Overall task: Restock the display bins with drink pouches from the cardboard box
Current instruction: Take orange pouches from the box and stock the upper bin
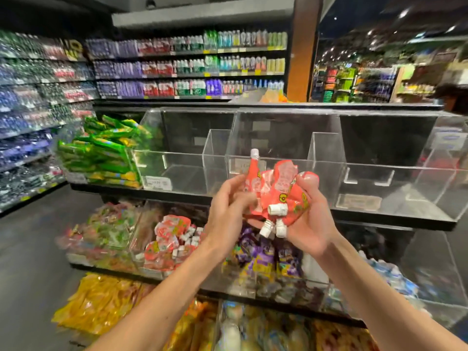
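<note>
Red drink pouches (278,188), four by the count of white caps showing, are being held as one crumpled bunch between two hands, in the air just in front of the clear plastic bins (291,158) of the top tier. Left hand (228,211) is curling its fingers against the left side of the bunch, at the one upright pouch (253,171); motion blur is hiding the exact finger contact. Right hand (310,224) is gripping the rest from the right and from below, fingers curled around them. One pouch is running its long axis near vertical, its cap pointing up with a slight lean. Three caps (277,209) are pointing down and toward the camera, their pouches crumpled together with long axes running roughly up and down. Three tiers of bins are showing. Green packets (101,153) are filling the top tier's left bin. On the middle tier, one bin is holding more red pouches (167,239) and the neighbouring bin is holding purple pouches (260,259). Yellow packets (101,302) are lying in the bottom tier.
</note>
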`<control>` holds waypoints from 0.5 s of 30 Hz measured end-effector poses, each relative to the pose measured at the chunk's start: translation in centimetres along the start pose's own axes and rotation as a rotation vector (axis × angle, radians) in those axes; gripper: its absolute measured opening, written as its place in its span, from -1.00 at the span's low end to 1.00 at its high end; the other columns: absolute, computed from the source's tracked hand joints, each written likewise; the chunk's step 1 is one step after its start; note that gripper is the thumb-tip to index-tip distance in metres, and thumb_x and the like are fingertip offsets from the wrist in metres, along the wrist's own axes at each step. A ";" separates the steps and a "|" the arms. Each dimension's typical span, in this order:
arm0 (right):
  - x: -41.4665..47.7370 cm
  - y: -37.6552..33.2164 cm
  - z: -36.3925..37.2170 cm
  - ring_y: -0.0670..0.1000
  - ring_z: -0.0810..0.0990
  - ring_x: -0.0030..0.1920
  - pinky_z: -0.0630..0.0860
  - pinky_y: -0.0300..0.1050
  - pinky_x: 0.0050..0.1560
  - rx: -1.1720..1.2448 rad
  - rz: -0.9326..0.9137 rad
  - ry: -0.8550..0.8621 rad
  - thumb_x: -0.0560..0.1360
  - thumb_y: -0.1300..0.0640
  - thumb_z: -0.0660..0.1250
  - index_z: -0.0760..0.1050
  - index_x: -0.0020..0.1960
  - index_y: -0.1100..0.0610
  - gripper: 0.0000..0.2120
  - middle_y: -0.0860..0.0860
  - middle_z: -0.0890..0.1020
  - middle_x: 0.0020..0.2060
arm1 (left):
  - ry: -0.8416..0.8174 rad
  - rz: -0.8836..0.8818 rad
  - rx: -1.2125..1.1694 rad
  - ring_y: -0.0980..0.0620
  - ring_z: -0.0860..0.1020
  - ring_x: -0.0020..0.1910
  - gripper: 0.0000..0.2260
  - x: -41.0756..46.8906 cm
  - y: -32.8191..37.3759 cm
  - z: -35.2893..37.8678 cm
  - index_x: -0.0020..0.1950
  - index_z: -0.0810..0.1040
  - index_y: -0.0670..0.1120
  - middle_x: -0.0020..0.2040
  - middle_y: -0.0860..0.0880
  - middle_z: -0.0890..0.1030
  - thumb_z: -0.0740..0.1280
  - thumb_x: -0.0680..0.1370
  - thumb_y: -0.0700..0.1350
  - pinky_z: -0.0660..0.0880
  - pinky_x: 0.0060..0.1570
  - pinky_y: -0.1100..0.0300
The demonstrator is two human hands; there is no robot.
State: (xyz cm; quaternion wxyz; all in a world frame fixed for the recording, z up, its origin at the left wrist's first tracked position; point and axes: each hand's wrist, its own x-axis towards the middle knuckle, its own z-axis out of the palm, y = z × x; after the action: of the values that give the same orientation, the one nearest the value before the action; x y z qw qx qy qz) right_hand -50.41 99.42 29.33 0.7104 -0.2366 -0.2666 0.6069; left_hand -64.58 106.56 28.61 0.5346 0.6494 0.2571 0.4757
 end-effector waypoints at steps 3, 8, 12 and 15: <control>2.4 -1.9 -0.4 0.19 0.66 0.13 0.48 0.22 0.28 0.012 -0.043 0.035 0.49 -0.12 0.23 0.67 0.06 0.25 -0.53 0.22 0.67 0.10 | -0.125 0.132 0.209 0.29 0.51 0.24 -0.40 1.3 -0.5 -0.1 0.29 0.40 0.20 0.25 0.21 0.56 0.55 0.32 -0.04 0.46 0.19 0.33; 6.7 -6.1 1.5 0.16 0.69 0.04 0.57 0.13 0.15 -0.063 -0.125 0.061 0.48 -0.05 0.28 0.70 -0.08 0.21 -0.64 0.18 0.70 -0.01 | -0.056 0.290 0.296 0.44 0.55 0.00 -0.52 6.6 2.1 0.3 0.26 0.48 0.00 0.07 0.28 0.58 0.57 0.40 -0.15 0.44 -0.03 0.49; 10.0 -9.6 3.5 0.17 0.68 0.02 0.57 0.10 0.14 -0.188 -0.131 0.077 0.54 -0.04 0.24 0.70 -0.06 0.24 -0.61 0.19 0.69 0.01 | -0.107 0.379 0.307 0.39 0.58 0.02 -0.58 12.0 4.3 -0.2 0.26 0.51 -0.03 0.08 0.22 0.59 0.54 0.45 -0.15 0.51 -0.03 0.43; 11.5 -11.5 4.5 0.14 0.67 -0.01 0.56 0.08 0.16 -0.261 -0.160 0.042 0.56 -0.03 0.23 0.66 -0.03 0.24 -0.63 0.17 0.69 -0.04 | -0.126 0.429 0.382 0.44 0.54 0.03 -0.56 15.1 5.1 -0.6 0.30 0.54 -0.04 0.07 0.25 0.59 0.54 0.45 -0.08 0.46 0.01 0.50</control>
State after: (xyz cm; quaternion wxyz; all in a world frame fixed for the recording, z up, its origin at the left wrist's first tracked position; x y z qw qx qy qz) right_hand -43.59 109.08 41.31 0.7252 -0.3177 -0.3463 0.5032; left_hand -59.73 118.06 38.57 0.3046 0.8063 0.1650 0.4795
